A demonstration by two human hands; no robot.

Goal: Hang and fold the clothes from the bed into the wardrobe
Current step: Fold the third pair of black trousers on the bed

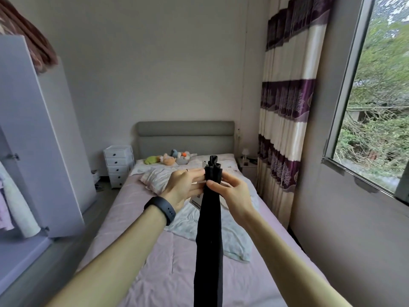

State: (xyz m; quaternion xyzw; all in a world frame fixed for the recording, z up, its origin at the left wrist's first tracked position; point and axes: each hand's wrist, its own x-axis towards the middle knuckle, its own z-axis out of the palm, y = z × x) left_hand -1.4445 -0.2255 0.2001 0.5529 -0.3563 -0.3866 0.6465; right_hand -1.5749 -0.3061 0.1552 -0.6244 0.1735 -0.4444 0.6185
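A long black garment point(209, 231) hangs straight down in front of me over the bed point(168, 258), its top end bunched and sticking up. My left hand point(184, 188), with a dark band on the wrist, holds the garment's top from the left side. My right hand point(230, 192) pinches the same top from the right with thumb and fingers. A white paper tag point(196, 199) dangles from the garment beside my left palm. The white wardrobe point(42, 138) stands at the left with its door open; pale clothes point(13, 207) hang inside.
A pale blue cloth point(234, 235) and a patterned pillow point(155, 179) lie on the pink sheet. Soft toys point(168, 159) sit by the grey headboard. A white drawer unit point(119, 166) stands left of the bed. A striped curtain point(285, 120) and a window point(376, 103) are at the right.
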